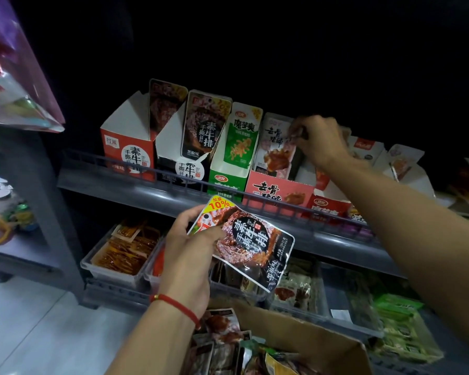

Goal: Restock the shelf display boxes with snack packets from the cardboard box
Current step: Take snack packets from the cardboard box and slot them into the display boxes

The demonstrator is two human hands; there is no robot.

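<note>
Snack packets, dark ones with white lettering, sit in our left hand (186, 255): its grip is clenched on one such dark packet (248, 243), thumb across the front near the yellow corner, fingers curled behind it. A red string bracelet (179, 307) circles that wrist. Below this grip we see the cardboard box (309, 339), open-topped and holding more loose packets (222, 345). Above the grip runs the grey shelf (152, 189) with its low rail, and on it stand the display boxes: up and to the left a red display box (127, 152), beside it a black display box (179, 163) with a matching packet upright inside, then a green display box (228, 182).

Our right hand (318, 140) reaches over the pink-red display box (279, 189), farther right on the same shelf. Its fingers are curled and pinch the top edge of a pale packet (275, 147) standing in that box, so this grip is grasping the packet. Right of this grip more opened boxes (363, 150) lean along the shelf. Below the shelf, clear bins (114, 269) hold orange snack strips.
</note>
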